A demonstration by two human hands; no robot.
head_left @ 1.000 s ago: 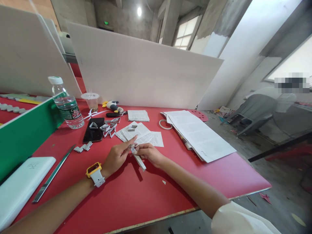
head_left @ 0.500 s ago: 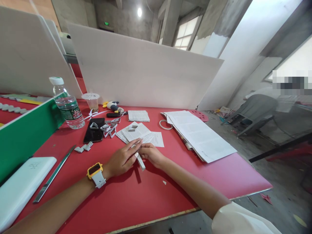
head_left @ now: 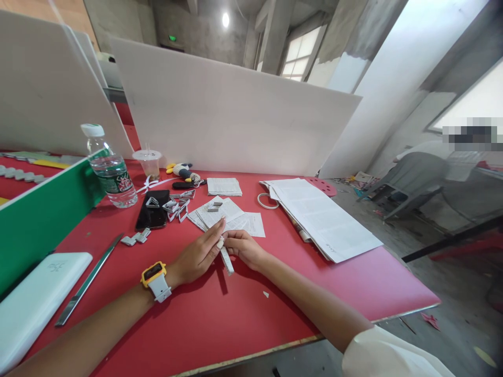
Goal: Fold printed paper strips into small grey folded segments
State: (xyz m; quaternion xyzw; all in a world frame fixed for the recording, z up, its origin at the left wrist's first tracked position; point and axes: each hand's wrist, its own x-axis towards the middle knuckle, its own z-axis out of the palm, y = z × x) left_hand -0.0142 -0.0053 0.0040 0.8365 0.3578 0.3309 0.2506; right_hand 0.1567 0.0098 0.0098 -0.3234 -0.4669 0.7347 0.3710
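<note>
On the red table [head_left: 220, 319], both hands' fingers [head_left: 218, 236] apparently pinch a paper strip [head_left: 227, 261].

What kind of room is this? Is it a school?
Probably a workshop, not a school: bare concrete walls, a red table split by a white divider board, and both hands, left hand and right hand, folding a paper strip.

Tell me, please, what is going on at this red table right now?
A person sits at the red table, pinching a folded paper strip between both hands: left hand, right hand. Behind them lie printed sheets, small folded triangles, a phone and a bottle.
</note>
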